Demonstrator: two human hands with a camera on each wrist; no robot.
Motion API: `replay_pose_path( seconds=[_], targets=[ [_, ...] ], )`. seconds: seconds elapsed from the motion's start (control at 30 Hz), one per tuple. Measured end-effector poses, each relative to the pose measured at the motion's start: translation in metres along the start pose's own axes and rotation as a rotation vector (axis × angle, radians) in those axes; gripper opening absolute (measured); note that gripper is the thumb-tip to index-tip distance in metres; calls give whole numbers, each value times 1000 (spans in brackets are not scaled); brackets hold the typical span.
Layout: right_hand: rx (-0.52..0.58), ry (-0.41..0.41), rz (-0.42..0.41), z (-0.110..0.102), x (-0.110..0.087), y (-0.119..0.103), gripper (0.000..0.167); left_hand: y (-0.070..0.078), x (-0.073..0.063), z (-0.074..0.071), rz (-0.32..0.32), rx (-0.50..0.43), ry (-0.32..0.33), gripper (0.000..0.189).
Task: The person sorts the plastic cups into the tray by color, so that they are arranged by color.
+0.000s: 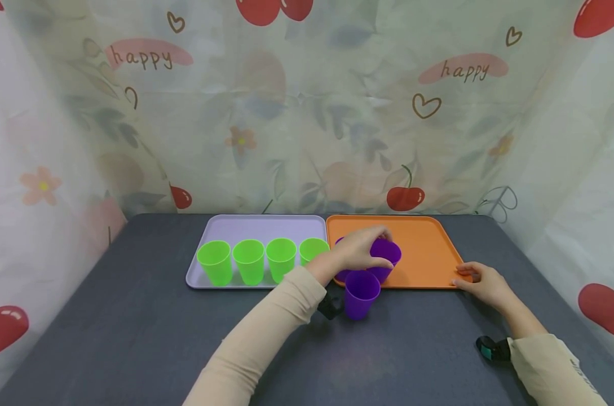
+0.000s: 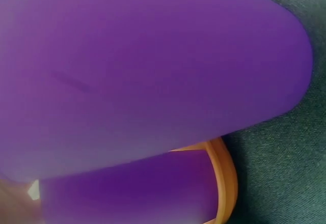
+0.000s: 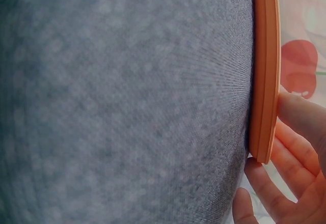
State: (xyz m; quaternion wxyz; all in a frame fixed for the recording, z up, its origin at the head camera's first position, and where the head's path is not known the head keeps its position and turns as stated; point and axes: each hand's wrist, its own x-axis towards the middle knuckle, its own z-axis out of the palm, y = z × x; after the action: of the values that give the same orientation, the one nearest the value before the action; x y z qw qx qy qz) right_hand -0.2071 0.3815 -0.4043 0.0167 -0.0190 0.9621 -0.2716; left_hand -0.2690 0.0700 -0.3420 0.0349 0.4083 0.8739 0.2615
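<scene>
My left hand (image 1: 359, 248) grips a purple cup (image 1: 386, 252), thumb at its near side and fingers around the far rim. That cup is over the left part of the orange tray (image 1: 420, 248). Part of another purple cup (image 1: 342, 275) shows behind the hand. A third purple cup (image 1: 361, 296) stands upright in front of the tray's near edge. In the left wrist view a large purple cup (image 2: 168, 66) fills most of the picture. At the orange tray's near right corner, my right hand (image 1: 484, 283) holds the rim between thumb and fingers (image 3: 300, 114).
Left of the orange tray, edge against edge, lies a lilac tray (image 1: 266, 224). Several bright green cups (image 1: 248, 262) stand in a row on it. A dark grey cloth (image 1: 134, 338) covers the table, and a printed curtain (image 1: 296, 124) hangs behind.
</scene>
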Motion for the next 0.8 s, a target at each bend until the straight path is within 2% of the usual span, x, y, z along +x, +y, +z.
replay_pose_path(
  seconds=[0.13,0.27,0.5,0.63,0.8],
  targets=[
    [-1,-3,1,0,1,1,53,-1,-1,2,-25,5,-2,51],
    [-4,-6,2,0,1,1,53,-3,-1,3,-61,47,8,53],
    [-2,-3,-8,-1,0,-1,52,-5,0,4,-73,96,12,60],
    [0,-3,-9,0,-1,-2,52,-4,-2,2,-70,69,23,64],
    [1,-6,0,0,-1,-1,53,0,-9,-8,-45,13,56,61]
  ],
)
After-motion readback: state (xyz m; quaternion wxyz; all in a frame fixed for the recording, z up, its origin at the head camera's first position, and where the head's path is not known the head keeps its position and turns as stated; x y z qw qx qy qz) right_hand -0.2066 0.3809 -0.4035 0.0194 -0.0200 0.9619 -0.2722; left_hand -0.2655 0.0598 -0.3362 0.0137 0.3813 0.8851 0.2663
